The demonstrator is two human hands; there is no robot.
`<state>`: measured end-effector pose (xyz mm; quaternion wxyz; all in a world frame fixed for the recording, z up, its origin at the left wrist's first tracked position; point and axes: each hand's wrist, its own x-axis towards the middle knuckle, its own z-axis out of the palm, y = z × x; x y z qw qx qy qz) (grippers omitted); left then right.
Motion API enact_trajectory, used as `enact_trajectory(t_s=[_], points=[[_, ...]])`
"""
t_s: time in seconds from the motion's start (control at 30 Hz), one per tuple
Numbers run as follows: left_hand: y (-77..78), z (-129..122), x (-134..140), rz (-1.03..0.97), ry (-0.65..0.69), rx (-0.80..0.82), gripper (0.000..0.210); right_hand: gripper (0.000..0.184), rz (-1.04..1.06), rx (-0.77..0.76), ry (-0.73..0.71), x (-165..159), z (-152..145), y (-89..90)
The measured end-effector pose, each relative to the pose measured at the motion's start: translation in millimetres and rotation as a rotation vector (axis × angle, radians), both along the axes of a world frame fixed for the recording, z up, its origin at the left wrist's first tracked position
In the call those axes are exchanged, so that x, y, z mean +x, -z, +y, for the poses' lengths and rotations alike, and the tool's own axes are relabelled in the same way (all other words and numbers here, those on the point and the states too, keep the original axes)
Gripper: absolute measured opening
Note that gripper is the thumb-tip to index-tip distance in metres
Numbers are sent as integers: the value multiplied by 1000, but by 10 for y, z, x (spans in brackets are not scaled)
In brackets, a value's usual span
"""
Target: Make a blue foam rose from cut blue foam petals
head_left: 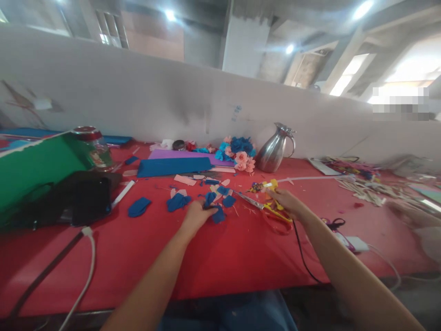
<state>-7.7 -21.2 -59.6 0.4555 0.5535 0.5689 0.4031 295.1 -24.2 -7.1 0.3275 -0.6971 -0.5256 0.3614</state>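
Note:
My left hand is closed, with a blue crepe paper piece pinched at its fingertips just above the red table. Blue petal-shaped pieces and pale pink scraps lie around it. In my right hand is a yellow glue gun, partly covered by my fingers; a black cord trails down from beneath the wrist. Under that hand, scissors with yellow and red handles lie with their blades pointing toward the left hand. Another blue petal piece rests farther left.
Behind are blue paper sheets, a bunch of blue and pink paper flowers and a metal jug. At left stand a green board, a lidded jar and a phone. Cables cross both sides; another person's arm is at right.

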Motion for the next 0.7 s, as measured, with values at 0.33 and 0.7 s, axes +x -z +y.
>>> enact_trajectory(t_s=[0.33, 0.7], points=[[-45, 33, -8, -103, -47, 100, 24, 12, -473, 317, 139, -309, 314, 1], [-105, -15, -15, 19, 13, 158, 33, 18, 31, 308, -536, -1423, 216, 216]])
